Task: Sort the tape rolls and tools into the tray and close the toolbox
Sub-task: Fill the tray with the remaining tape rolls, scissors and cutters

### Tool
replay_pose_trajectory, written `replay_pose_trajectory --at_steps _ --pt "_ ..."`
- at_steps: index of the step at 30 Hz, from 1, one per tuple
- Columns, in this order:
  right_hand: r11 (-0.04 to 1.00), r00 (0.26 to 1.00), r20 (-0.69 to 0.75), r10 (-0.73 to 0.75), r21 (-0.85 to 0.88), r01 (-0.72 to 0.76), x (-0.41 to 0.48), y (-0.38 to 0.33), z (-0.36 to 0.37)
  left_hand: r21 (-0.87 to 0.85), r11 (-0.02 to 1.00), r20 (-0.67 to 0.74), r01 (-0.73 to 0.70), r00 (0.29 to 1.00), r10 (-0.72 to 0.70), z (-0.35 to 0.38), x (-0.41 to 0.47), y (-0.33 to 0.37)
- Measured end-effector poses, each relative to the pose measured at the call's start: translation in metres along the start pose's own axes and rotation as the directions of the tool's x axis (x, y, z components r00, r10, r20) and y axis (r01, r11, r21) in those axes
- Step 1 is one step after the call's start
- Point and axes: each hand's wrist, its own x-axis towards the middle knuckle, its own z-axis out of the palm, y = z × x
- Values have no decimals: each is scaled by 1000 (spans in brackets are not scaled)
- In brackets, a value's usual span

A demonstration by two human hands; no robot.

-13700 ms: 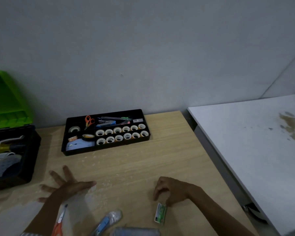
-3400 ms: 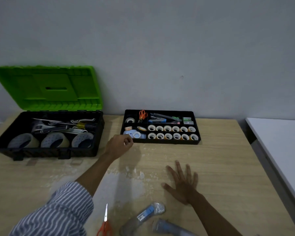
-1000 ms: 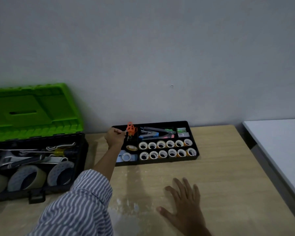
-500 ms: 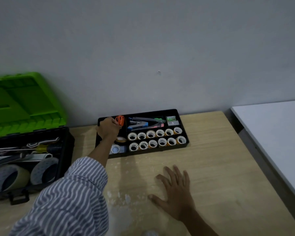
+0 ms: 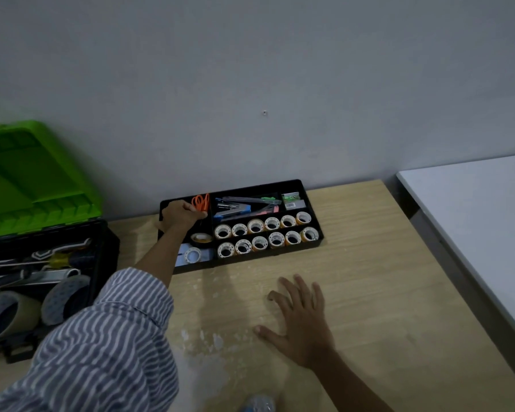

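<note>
While the right hand [image 5: 302, 325] lies flat on the wooden table [image 5: 369, 292], palm down with fingers spread and holding nothing, the left hand [image 5: 181, 216] reaches into the far-left compartment of the black tray [image 5: 315, 215], which sits at the far edge of the table against the grey wall [image 5: 250, 84]. Left-hand fingers are curled beside the orange-handled scissors [image 5: 201, 202], fingertips touching or just beside the handles; whether they grip anything cannot be told. Striped sleeve [image 5: 107, 337] covers the left upper arm, forearm bare. Tray contents: two rows of small tape rolls [image 5: 265, 234] standing on edge in the near-right compartments, six rolls per row; a flat yellowish tape roll [image 5: 201, 237] just near of the left hand; a white roll on a pale blue dispenser [image 5: 192, 255] in the near-left compartment; a blue stapler [image 5: 232, 211] and long pen-like tools in the far middle compartment; small packets [image 5: 293, 201] in the far-right compartment. Toolbox [image 5: 42, 278] stands open at the left, well apart from the tray, its green lid [image 5: 30, 179] raised; inside lie large tape rolls [image 5: 9, 313] on the near side and metal tools with a yellow-handled screwdriver [image 5: 57, 258] behind them. White table [image 5: 482, 218] adjoins on the right. A blurred, clear-wrapped object [image 5: 257, 405] shows at the near edge of the frame.
</note>
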Motion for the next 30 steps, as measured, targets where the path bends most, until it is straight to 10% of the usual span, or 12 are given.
replay_pose_trajectory --at_steps 9,30 --pt "1000 1000 -6 0 -19 0 0 0 -2 311 942 72 -122 992 105 -9 -6 3" --pt "1000 998 -59 8 10 -8 0 1 3 321 945 37 -71 997 62 -15 -4 10"
